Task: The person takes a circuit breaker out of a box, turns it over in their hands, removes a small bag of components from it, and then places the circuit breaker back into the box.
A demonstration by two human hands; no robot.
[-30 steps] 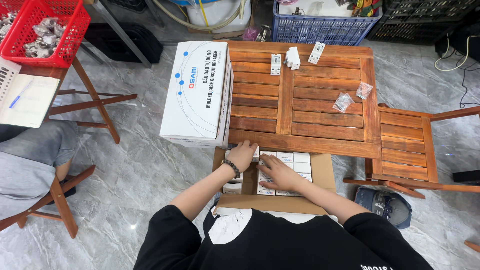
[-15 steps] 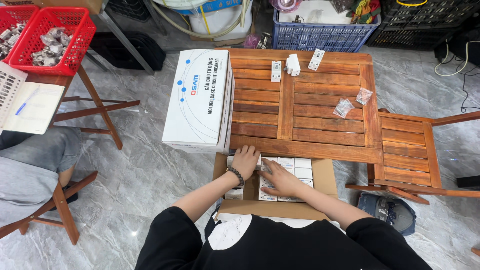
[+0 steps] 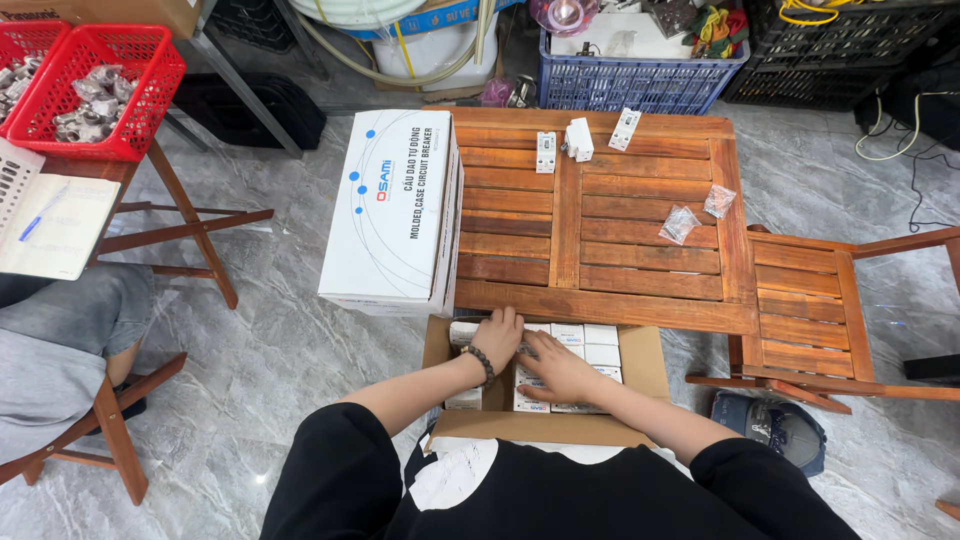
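An open brown cardboard carton [image 3: 650, 362] sits on the floor under the near edge of a wooden slatted table [image 3: 600, 250]. Rows of small white boxes [image 3: 598, 346] fill it. My left hand [image 3: 497, 333], with a bead bracelet at the wrist, rests on the boxes at the carton's left. My right hand [image 3: 553, 370] lies on the boxes in the middle, fingers curled over one of them. Whether either hand grips a box is hidden.
A large white printed box [image 3: 390, 210] stands against the table's left side. Three small white devices [image 3: 580, 138] and two clear bags [image 3: 698, 212] lie on the table. A wooden chair [image 3: 820, 310] is at right, red baskets [image 3: 95, 90] and a seated person's leg [image 3: 70, 330] at left.
Both hands have stayed in the carton, shifting slightly over the white boxes. The view has tilted a little.
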